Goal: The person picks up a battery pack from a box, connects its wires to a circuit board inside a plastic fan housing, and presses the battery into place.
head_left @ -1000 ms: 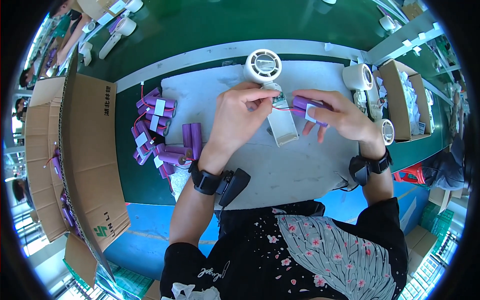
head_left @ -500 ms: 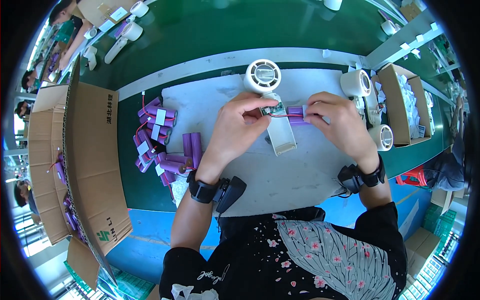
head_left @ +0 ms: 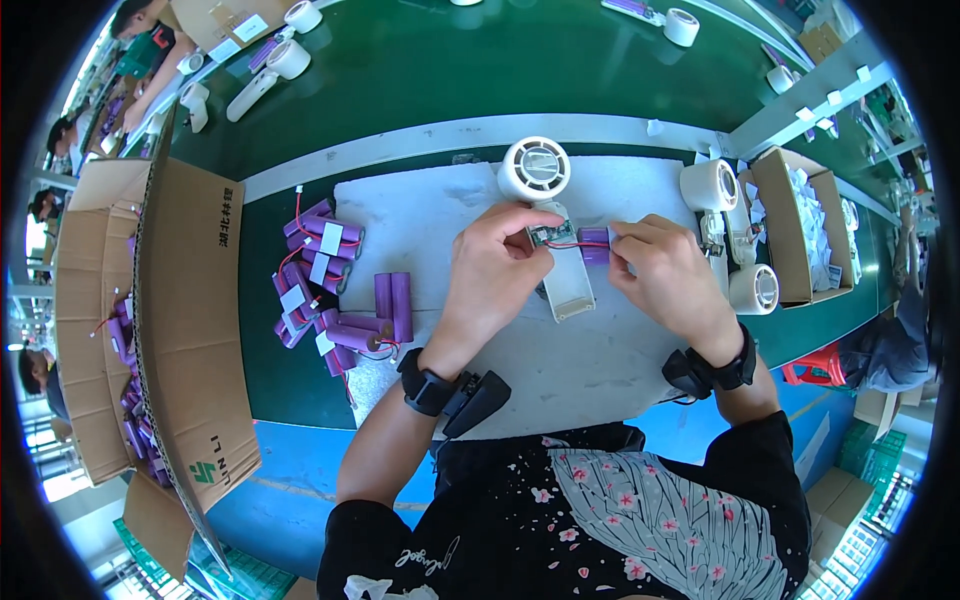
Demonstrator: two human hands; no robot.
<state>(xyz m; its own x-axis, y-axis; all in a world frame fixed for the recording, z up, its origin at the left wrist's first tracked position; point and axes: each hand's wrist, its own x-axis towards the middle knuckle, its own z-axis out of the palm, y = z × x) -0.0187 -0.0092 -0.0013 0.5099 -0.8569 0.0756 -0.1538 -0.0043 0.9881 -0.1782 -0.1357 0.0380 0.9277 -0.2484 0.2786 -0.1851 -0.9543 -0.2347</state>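
Observation:
A white handheld fan lies on the grey mat, its round head away from me and its open handle shell toward me. A green circuit board shows at the top of the handle. My left hand grips the fan there, thumb and forefinger on either side of the board. Red wires run from the board to a purple battery pack beside the handle. My right hand pinches the pack's right end, where a white patch shows; its fingertips partly hide that end.
Several purple battery packs with red wires lie to the left, beside a large open cardboard box. More white fans stand at the right, next to a carton of white slips. Beyond a metal rail runs a green belt-like surface.
The whole view has shifted slightly. Both hands stay at the fan and battery pack. On the far green surface, another fan with a purple battery has come into view.

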